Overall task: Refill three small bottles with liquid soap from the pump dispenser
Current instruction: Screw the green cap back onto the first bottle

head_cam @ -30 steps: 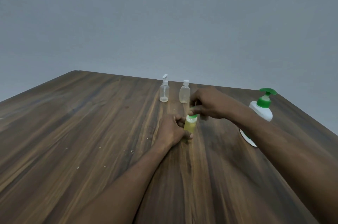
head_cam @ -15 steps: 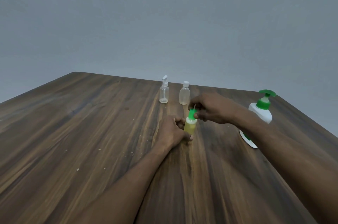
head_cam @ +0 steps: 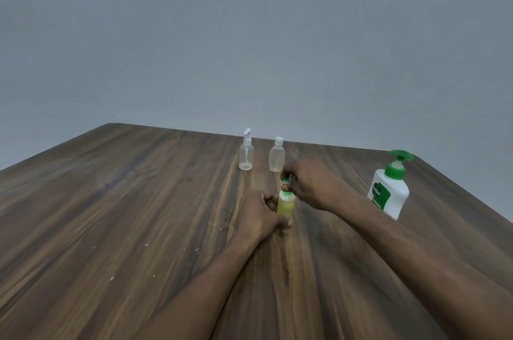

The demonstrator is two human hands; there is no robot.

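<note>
A small yellow bottle [head_cam: 286, 206] stands upright on the table [head_cam: 111, 200], about midway between the left and right edges and nearer the far edge than the near one. The left hand [head_cam: 258, 214] grips it, fingers curled round its left side. They cover that side and the base, so whether the base rests on the wood cannot be told.

The right hand [head_cam: 312, 184] reaches in from the right, and its fingers pinch a green cap [head_cam: 286, 179] just above the bottle's neck. Only a sliver of the cap shows between the fingertips. Whether it is touching the neck or lifted clear is hard to make out.

Near the far edge stand two more small bottles, side by side but apart. One is a spray bottle [head_cam: 246, 155] with a white nozzle, and to its right is a clear bottle [head_cam: 276, 158] with a white screw cap. How much either holds is unclear.

The pump dispenser [head_cam: 388, 192], white with a green pump, stands close to the right edge. The right forearm hides its lower left corner and cuts off the bottom of the label.
</note>
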